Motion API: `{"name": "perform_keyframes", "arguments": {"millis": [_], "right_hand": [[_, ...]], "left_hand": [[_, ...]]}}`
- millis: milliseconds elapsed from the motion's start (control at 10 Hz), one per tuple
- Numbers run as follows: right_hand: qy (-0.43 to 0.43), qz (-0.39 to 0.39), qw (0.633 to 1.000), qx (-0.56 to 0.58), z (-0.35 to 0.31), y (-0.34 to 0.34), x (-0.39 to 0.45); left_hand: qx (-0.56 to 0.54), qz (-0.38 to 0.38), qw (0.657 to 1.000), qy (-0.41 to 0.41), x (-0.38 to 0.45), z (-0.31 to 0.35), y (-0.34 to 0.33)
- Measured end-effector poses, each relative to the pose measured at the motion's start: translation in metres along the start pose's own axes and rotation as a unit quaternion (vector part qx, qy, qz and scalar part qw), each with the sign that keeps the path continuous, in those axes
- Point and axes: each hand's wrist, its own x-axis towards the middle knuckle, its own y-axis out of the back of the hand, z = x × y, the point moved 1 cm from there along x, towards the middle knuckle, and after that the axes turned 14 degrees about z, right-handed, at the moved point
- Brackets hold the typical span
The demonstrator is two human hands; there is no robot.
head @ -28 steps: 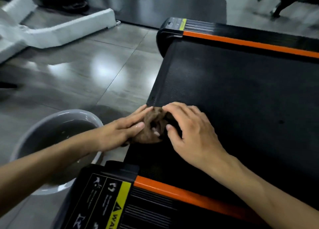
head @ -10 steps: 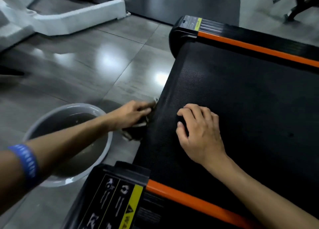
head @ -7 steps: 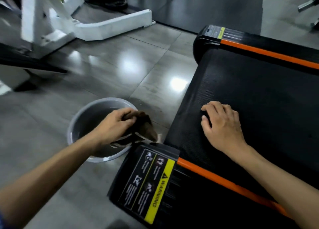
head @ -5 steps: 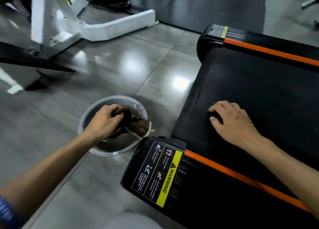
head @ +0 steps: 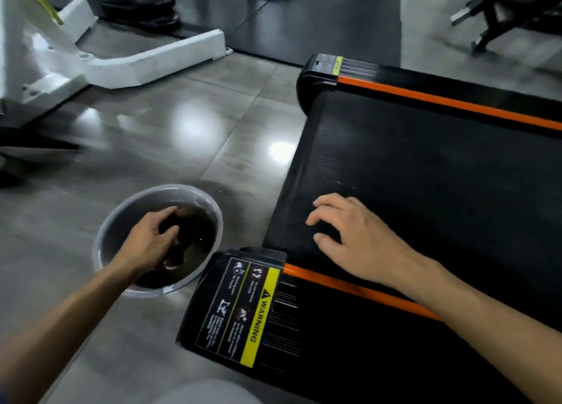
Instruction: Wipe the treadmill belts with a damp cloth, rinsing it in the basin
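Head view, looking down at a gym floor. A grey basin [head: 100,239] is set on the tiles just left of the treadmill's near corner, and murky brownish water is held in it. The left hand [head: 149,242] is dipped inside the basin, with its fingers curled round a dark brown cloth [head: 185,221]; the cloth is bunched up and half sunk in the water, so its exact shape can't really be made out.

The right hand [head: 359,239] is kept over on the treadmill belt [head: 441,172], near the belt's end closest to the basin. Its fingers are spread and relaxed with the tips resting on the black textured surface, so nothing is gripped there, it's just laid flat-ish.

The belt is bordered by an orange stripe [head: 441,101] along the far rail, and another one can be seen along the near rail, partly hidden under the right forearm. On the near corner cover a warning label [head: 252,309] is stuck, yellow strip with black pictogram panels beside it.

Farther back on the left a white machine frame [head: 146,61] is parked on the floor, and a stack of black weight plates [head: 140,8] is seen behind it. Ceiling lights are reflected in the glossy tiles between the frame and the treadmill. The background is fairly blurred.
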Motion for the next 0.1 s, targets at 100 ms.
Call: {"name": "perform_keyframes", "arguments": {"millis": [100], "right_hand": [[-0.033,0.003,0.998,0.051,0.0042,0.019,-0.0152]], "left_hand": [[-0.017,-0.071,0.997,0.009,0.0,0.0177,-0.0113]]}}
